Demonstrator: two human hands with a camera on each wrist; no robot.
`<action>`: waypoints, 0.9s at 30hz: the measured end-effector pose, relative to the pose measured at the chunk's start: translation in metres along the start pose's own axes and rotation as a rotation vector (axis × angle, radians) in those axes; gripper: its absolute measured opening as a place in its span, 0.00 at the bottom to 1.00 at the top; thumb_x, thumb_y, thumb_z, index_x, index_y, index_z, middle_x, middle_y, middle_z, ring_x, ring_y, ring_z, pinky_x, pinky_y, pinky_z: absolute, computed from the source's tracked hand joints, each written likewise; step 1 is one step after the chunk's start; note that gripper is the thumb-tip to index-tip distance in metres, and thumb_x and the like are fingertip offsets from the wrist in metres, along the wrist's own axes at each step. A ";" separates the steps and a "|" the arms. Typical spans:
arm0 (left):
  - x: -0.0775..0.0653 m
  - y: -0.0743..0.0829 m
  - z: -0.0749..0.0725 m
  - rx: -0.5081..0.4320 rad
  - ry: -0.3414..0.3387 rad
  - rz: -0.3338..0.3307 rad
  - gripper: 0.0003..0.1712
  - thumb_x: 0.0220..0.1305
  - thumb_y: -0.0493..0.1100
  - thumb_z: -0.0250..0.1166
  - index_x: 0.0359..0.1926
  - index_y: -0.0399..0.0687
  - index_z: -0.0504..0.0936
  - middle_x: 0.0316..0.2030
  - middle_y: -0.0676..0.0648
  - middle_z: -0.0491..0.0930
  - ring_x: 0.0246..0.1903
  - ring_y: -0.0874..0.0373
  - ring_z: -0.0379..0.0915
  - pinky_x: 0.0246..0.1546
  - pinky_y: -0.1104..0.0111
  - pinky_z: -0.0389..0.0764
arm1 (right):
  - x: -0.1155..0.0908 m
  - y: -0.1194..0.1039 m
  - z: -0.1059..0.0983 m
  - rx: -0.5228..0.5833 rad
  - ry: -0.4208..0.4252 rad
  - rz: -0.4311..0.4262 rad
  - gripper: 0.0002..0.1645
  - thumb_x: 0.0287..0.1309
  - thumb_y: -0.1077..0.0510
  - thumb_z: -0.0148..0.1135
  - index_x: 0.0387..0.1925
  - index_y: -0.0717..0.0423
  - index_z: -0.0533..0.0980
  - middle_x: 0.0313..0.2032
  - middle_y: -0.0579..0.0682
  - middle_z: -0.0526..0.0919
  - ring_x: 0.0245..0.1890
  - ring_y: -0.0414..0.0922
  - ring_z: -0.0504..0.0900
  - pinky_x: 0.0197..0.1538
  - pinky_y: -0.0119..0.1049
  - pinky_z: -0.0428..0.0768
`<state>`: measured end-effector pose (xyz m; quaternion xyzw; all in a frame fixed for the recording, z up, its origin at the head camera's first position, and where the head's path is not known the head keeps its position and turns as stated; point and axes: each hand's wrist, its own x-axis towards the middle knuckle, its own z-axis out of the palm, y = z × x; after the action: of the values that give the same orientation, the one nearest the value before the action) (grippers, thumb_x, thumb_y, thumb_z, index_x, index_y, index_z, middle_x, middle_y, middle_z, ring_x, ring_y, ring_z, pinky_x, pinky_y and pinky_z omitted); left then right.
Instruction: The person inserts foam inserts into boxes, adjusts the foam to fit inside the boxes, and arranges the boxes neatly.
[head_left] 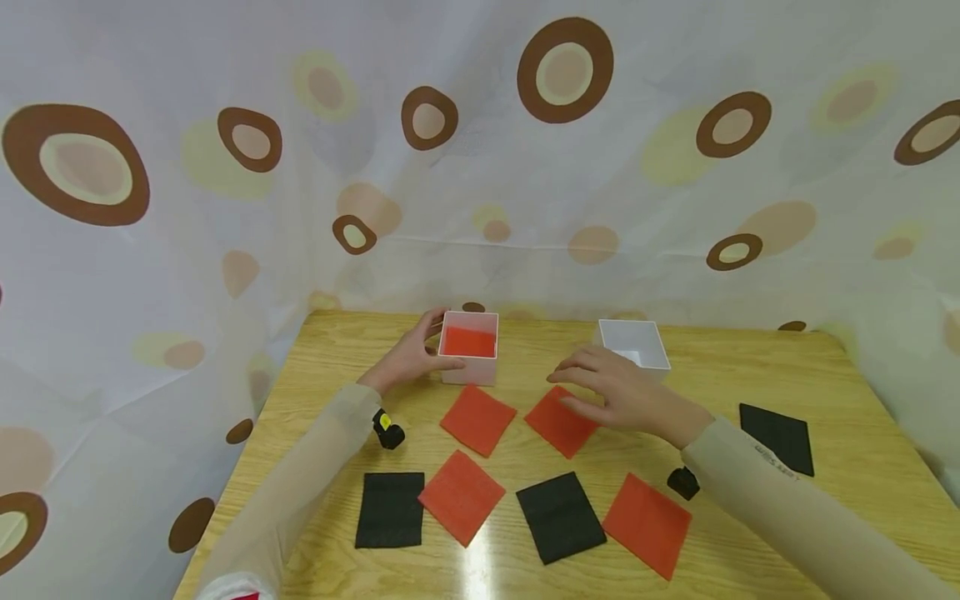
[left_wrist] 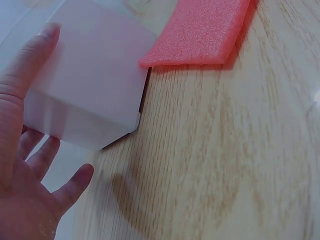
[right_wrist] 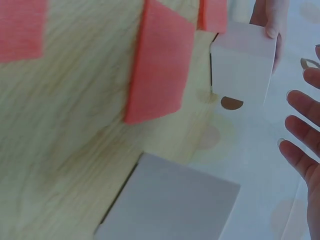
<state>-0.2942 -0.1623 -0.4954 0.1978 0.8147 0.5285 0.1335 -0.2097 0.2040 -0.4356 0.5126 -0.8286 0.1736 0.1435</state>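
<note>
My left hand (head_left: pixel 408 354) holds a small white open-topped box (head_left: pixel 470 372) at its left side, the thumb along the front wall and the fingers round the back. A red foam square (head_left: pixel 469 342) lies inside that box. In the left wrist view the thumb presses the box wall (left_wrist: pixel 95 65). My right hand (head_left: pixel 626 392) hovers with loosely bent, spread fingers and nothing in them. Below it lies a red foam square (head_left: pixel 558 425), partly covered by the hand in the head view. Just behind that hand stands a second white box (head_left: pixel 630 335).
More red squares (head_left: pixel 477 419) (head_left: pixel 461 497) (head_left: pixel 647 525) lie on the wooden table with black squares (head_left: pixel 390 510) (head_left: pixel 561 517) (head_left: pixel 776 437). A patterned white curtain (head_left: pixel 480 183) hangs behind and beside the table.
</note>
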 end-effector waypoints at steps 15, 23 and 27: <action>-0.001 0.002 0.002 -0.001 0.000 -0.019 0.61 0.60 0.45 0.79 0.82 0.44 0.48 0.79 0.44 0.56 0.77 0.44 0.55 0.68 0.47 0.70 | -0.058 0.009 0.008 0.003 -0.071 0.138 0.33 0.47 0.54 0.84 0.56 0.53 0.82 0.49 0.47 0.85 0.49 0.45 0.82 0.50 0.47 0.84; -0.001 0.001 0.001 0.011 0.006 -0.017 0.61 0.61 0.46 0.79 0.83 0.45 0.47 0.80 0.43 0.54 0.78 0.44 0.54 0.69 0.46 0.70 | -0.072 0.014 0.021 0.038 -0.032 0.100 0.34 0.46 0.54 0.85 0.56 0.56 0.82 0.47 0.47 0.82 0.49 0.44 0.78 0.52 0.47 0.81; 0.000 0.001 0.002 0.019 0.007 -0.016 0.61 0.61 0.46 0.79 0.83 0.47 0.47 0.80 0.44 0.55 0.78 0.45 0.55 0.68 0.47 0.71 | -0.082 0.005 0.022 0.038 -0.093 0.210 0.31 0.53 0.51 0.81 0.56 0.57 0.82 0.51 0.48 0.82 0.51 0.47 0.78 0.53 0.50 0.82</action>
<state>-0.2934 -0.1606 -0.4951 0.1909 0.8216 0.5203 0.1331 -0.1802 0.2622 -0.4900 0.4332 -0.8799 0.1796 0.0762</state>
